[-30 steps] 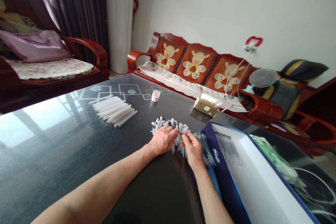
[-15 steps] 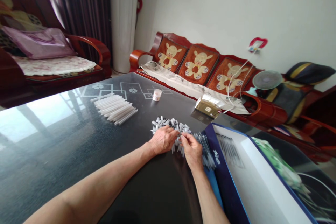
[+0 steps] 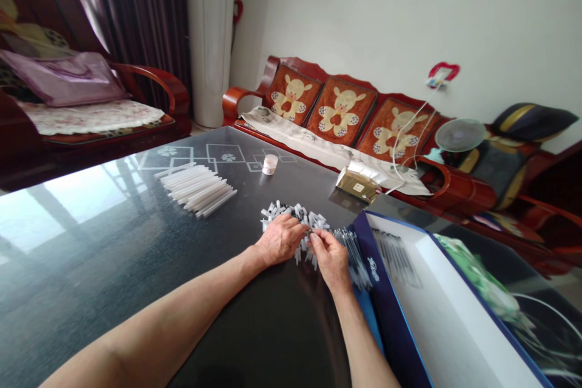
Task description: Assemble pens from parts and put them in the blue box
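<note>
My left hand (image 3: pixel 279 241) and my right hand (image 3: pixel 331 259) meet over a pile of small whitish plastic pieces (image 3: pixel 274 211) on the dark table (image 3: pixel 218 327). Both have their fingers pinched closed, tips almost touching. Whatever sits between the fingertips is too small to make out. Close by on the right of my right hand lies a bundle of thin, dark-tipped clear rods (image 3: pixel 357 254), which look like pen refills. Farther left, a stack of long whitish tubes (image 3: pixel 197 189) rests on the table.
A long blue box (image 3: pixel 384 291), white inside, stands open along the right. Beyond the pile are a small white tub (image 3: pixel 270 165) and a tissue pack (image 3: pixel 357 185). Green plastic packaging (image 3: pixel 477 276) lies past the box. A wooden sofa (image 3: pixel 336 109) borders the table's far side.
The view has shifted very slightly. Both hands keep the same pinched pose over the pile, with no clear change in what they hold.
</note>
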Demonstrator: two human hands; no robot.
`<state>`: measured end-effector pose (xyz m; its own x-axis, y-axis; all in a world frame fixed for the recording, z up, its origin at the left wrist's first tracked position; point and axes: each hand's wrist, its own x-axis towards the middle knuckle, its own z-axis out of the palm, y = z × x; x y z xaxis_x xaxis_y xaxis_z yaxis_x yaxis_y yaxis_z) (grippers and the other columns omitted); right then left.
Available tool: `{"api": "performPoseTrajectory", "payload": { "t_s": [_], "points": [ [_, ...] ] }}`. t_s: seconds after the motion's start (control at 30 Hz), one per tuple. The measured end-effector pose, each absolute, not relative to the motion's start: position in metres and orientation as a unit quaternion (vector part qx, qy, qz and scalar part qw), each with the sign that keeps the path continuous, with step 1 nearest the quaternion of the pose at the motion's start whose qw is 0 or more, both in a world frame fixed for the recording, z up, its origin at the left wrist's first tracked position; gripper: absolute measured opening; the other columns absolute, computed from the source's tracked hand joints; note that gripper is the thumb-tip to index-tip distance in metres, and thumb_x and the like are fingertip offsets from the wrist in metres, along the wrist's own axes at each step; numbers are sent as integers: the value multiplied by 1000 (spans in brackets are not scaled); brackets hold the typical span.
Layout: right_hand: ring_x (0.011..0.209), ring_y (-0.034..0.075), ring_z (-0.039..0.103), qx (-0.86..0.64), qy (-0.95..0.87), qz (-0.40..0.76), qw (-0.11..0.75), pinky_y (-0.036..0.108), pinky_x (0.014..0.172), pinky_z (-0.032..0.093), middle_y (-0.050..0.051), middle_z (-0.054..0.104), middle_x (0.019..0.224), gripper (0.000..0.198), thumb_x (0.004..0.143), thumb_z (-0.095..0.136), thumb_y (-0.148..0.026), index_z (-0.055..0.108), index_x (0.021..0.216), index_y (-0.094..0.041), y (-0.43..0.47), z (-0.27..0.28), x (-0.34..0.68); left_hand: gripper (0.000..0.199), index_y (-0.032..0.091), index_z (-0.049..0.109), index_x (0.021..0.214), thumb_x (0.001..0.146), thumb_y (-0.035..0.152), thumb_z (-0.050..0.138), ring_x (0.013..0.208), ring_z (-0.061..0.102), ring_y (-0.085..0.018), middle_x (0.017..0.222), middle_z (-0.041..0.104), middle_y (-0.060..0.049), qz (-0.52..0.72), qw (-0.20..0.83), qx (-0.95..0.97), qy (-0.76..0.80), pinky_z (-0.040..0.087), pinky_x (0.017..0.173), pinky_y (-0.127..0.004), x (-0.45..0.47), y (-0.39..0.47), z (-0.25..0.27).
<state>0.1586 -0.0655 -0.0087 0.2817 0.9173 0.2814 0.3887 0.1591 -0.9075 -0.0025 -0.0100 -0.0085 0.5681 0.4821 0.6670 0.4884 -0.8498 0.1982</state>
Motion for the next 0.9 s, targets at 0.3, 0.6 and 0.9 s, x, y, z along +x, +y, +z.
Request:
{"api": "performPoseTrajectory", "payload": {
  "t_s": [0.3,0.6,0.9],
  "points": [
    [61,19,63,-592,-630,81,496,28,58,49,6,67,63,35,91,46,-44,66,75,-20,-71,-1,157,28,15,62,105,95,24,37,73,49,-18,77,59,-6,-370,2,-899,-235,41,72,-32,-1,-14,-6],
    [69,18,63,-569,-665,49,482,29,64,49,7,69,78,19,88,51,-33,62,87,-18,-73,0,157,28,15,62,105,95,24,37,73,49,-19,77,59,-6,-367,8,-896,-252,41,72,-32,-1,-13,-7],
    [66,18,62,-575,-654,26,490,28,62,48,5,65,72,26,92,44,-33,61,79,-19,-72,-2,158,27,15,61,105,95,25,38,74,48,-19,77,58,-5,-363,12,-899,-244,40,72,-33,-1,-14,-8]
  ]
}}
